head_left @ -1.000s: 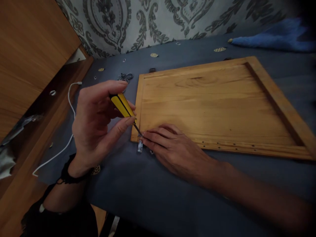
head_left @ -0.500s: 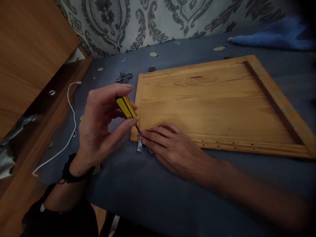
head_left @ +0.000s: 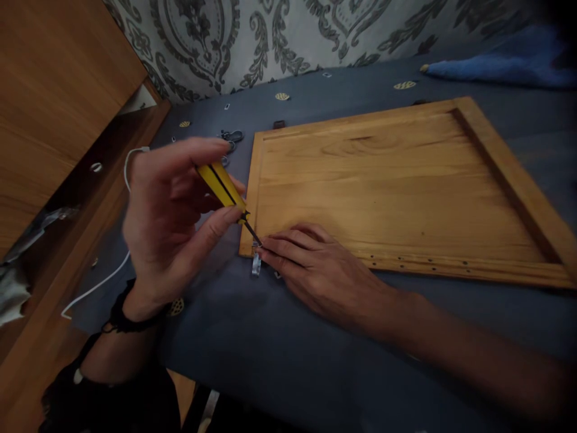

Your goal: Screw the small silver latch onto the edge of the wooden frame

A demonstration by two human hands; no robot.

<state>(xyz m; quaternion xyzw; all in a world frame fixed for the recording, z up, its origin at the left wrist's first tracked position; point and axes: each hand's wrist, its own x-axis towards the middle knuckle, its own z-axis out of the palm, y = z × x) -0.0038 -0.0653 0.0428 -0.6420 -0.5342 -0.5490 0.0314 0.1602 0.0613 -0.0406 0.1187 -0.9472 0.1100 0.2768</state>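
Note:
My left hand (head_left: 164, 222) grips a yellow-and-black screwdriver (head_left: 222, 185) by its handle, thumb below and index finger raised over the butt end. Its thin shaft slants down to a small metal hinge (head_left: 256, 263) on the near left corner of a framed wooden panel (head_left: 360, 180). My right hand (head_left: 324, 276) rests over the panel's near edge. Its fingertips close together on the hinge beside the screwdriver tip; the thumb is hidden, and so is any screw there. Part of the hinge sticks out past the panel's edge.
The panel lies on a dark blue patterned cloth (head_left: 288, 355). Behind its left corner are small metal pieces (head_left: 232, 137). A white cable (head_left: 97, 288) runs along the left, beside a wooden cabinet (head_left: 63, 90). Blue fabric (head_left: 505, 63) lies at the back right.
My left hand has shifted left and slightly up with the screwdriver, its fingers looser and more of the shaft showing. The tip stays at the hinge; my right hand has hardly moved.

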